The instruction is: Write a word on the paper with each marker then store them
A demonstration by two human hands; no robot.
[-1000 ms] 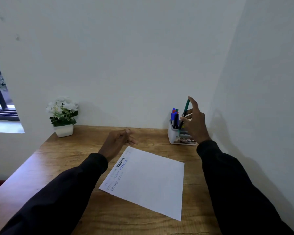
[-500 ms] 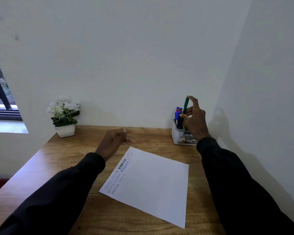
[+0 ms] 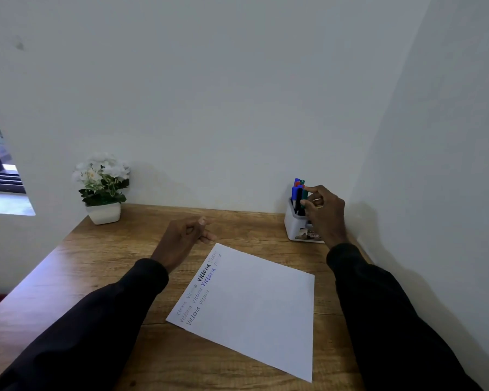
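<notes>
Right hand (image 3: 326, 214): fingers (image 3: 314, 190) curled in. Index tip and thumb pinch the green marker (image 3: 304, 195) just below its cap. The other fingers are tucked behind and partly hidden.

The green marker stands upright inside the holder (image 3: 295, 227), lower barrel hidden by the holder wall. It is packed against a blue marker (image 3: 294, 193) and a black marker (image 3: 299, 199). A red cap shows between them, too small to detail.

The holder is a white, boxy plastic cup with rounded corners and a small printed label low on the front. It sits at the back right of the desk (image 3: 102, 249), close to both walls.

Left hand (image 3: 181, 241): fingers loosely curled, grasping nothing, just off the paper's far corner. Cannot tell whether it touches the desk.

The paper (image 3: 254, 306) is a white, flat sheet, rotated on the desk between the two dark sleeves. "Victoria" is written repeatedly along its left edge in black, blue and fainter inks.

The desk is wood-grain and matte brown. A plant (image 3: 102, 179) with white flowers stands in a white pot at the back left, against the wall.
</notes>
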